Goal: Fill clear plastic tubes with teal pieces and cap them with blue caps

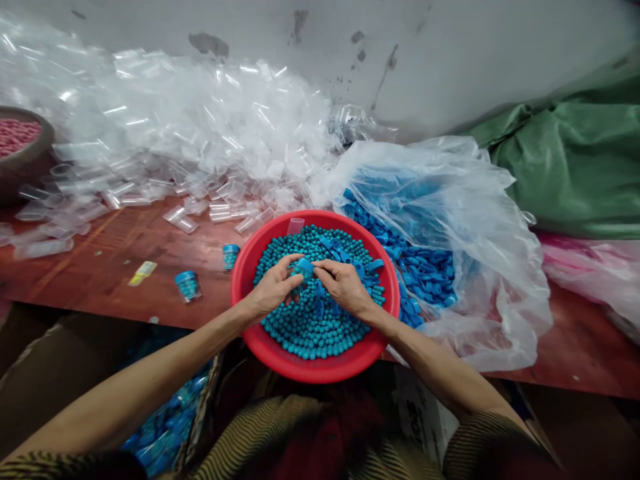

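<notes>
1. Centrally, over a red basin (315, 373) of teal beads (305, 343), the left hand (275, 285) holds a small clear container (299, 275) with a blue lid (305, 265); its grip pinches the container between thumb and fingers.
2. At the lid's 3 o'clock edge is the right hand (345, 285), its grip pressed together at the fingertips; whether it pinches the lid, I cannot tell.
3. Inside the basin, several loose blue caps (336, 250) lie on the beads around 1 to 3 o'clock, and one empty clear tube (295, 226) rests near 11 o'clock.
4. Just beside the basin, toward 10 o'clock, a filled container (231, 257) stands on the reddish counter (100, 300); a second filled one (187, 287) sits farther out at 9 o'clock, with a yellow-and-white slip (143, 273) beyond.
5. From 10 to 12 o'clock spreads a big heap of clear tubes (200, 133), and past it a bowl (43, 157) holds pink beads (17, 137).
6. Toward 2 o'clock, an open plastic bag (510, 320) spills a pile of blue caps (425, 277); green cloth (570, 160) lies beyond.
7. Below the counter, at 8 o'clock, a box (204, 413) holds many blue-lidded containers (165, 427).
</notes>
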Motion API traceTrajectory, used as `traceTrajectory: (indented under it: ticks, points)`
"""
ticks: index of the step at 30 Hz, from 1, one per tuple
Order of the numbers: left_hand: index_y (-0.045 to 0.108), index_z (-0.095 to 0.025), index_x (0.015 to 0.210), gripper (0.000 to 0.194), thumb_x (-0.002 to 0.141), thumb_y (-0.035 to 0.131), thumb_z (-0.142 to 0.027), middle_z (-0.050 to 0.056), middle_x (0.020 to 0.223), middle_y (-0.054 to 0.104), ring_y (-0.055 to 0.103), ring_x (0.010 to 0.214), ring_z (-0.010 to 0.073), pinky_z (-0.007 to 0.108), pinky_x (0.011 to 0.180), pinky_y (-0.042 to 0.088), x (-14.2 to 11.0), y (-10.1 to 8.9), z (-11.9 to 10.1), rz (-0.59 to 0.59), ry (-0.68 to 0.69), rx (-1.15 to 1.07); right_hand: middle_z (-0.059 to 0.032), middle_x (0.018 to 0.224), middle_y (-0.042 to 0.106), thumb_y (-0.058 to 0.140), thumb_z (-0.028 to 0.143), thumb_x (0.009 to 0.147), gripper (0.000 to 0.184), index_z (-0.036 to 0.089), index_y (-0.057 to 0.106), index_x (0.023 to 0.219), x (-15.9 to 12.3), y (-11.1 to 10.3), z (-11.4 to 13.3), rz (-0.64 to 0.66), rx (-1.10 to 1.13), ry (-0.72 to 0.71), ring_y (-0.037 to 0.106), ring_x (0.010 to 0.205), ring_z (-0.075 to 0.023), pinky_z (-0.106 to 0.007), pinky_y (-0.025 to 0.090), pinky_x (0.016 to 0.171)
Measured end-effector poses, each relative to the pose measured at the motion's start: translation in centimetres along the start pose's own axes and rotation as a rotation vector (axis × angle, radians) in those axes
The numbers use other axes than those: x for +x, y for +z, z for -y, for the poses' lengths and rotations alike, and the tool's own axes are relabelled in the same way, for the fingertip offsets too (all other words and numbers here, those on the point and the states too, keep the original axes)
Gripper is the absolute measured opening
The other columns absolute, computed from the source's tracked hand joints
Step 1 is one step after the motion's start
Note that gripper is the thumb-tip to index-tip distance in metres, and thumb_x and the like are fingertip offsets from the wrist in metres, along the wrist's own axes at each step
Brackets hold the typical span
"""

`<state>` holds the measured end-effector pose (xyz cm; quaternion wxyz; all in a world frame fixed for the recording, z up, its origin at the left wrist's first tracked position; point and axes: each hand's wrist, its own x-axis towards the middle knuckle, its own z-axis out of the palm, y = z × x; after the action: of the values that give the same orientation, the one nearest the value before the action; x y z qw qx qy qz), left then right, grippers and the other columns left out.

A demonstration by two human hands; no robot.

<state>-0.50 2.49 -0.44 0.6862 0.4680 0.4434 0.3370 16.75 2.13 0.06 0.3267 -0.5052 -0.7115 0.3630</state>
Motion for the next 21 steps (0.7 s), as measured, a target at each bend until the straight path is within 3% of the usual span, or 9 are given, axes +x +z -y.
traceTrajectory:
  ticks: [4, 8, 12, 17, 19, 21]
  points:
    - [0.038, -0.02, 0.128, 0.065, 0.071, 0.066, -0.033, -0.003, 0.073, 0.057, 0.053, 0.044, 0.0057, 0.016, 0.035, 0.033, -0.2, 0.0, -0.1, 0.044, -0.011, -0.022, -0.0014, 0.084, 0.07, 0.05, 0.028, 0.085, 0.025, 0.017, 0.07, 0.096, 0.0, -0.3, -0.3, 0.017, 0.057, 0.033, 0.061, 0.075, -0.0136, -0.023, 0.044, 0.068]
    - [0.041, -0.02, 0.122, 0.059, 0.071, 0.065, -0.035, -0.005, 0.068, 0.054, 0.05, 0.039, 0.006, 0.017, 0.033, 0.029, -0.5, 0.3, -0.2, 0.053, -0.007, -0.014, -0.0008, 0.084, 0.071, 0.052, 0.026, 0.084, 0.023, 0.018, 0.072, 0.091, -0.2, -0.5, -0.6, 0.05, 0.071, 0.005, 0.061, 0.073, -0.0135, -0.023, 0.044, 0.069]
    - [0.049, -0.019, 0.106, 0.042, 0.07, 0.065, -0.033, -0.008, 0.058, 0.047, 0.041, 0.036, 0.0038, 0.017, 0.033, 0.028, -0.5, 0.7, 0.0, -0.024, -0.025, -0.01, -0.0003, 0.072, 0.068, 0.051, 0.025, 0.084, 0.022, 0.017, 0.072, 0.087, -0.4, 0.1, -0.7, 0.075, 0.05, -0.041, 0.058, 0.062, -0.0121, -0.022, 0.043, 0.061]
    - [0.048, -0.02, 0.102, 0.035, 0.072, 0.062, -0.031, -0.009, 0.055, 0.044, 0.04, 0.035, 0.0038, 0.017, 0.034, 0.029, -0.4, 0.8, -0.1, -0.137, 0.0, 0.033, -0.005, 0.084, 0.068, 0.05, 0.023, 0.084, 0.022, 0.015, 0.068, 0.092, -0.2, 0.6, -0.3, 0.068, 0.025, -0.135, 0.06, 0.077, -0.0146, -0.027, 0.045, 0.075]
    - [0.046, -0.021, 0.105, 0.037, 0.074, 0.06, -0.033, -0.008, 0.057, 0.047, 0.045, 0.037, 0.0057, 0.017, 0.033, 0.03, -0.2, 0.5, -0.4, -0.123, 0.0, 0.064, -0.0061, 0.091, 0.067, 0.055, 0.022, 0.079, 0.024, 0.014, 0.066, 0.099, 0.2, 0.1, -0.4, 0.095, 0.101, -0.08, 0.06, 0.081, -0.0153, -0.029, 0.046, 0.077]
    - [0.043, -0.021, 0.105, 0.038, 0.073, 0.06, -0.034, -0.007, 0.06, 0.051, 0.051, 0.039, 0.0081, 0.018, 0.033, 0.033, -0.1, 0.2, -0.7, -0.064, -0.002, 0.104, -0.0044, 0.089, 0.065, 0.057, 0.022, 0.076, 0.029, 0.015, 0.064, 0.103, 0.7, -0.6, -0.6, 0.14, 0.231, 0.053, 0.06, 0.072, -0.0135, -0.028, 0.049, 0.07]
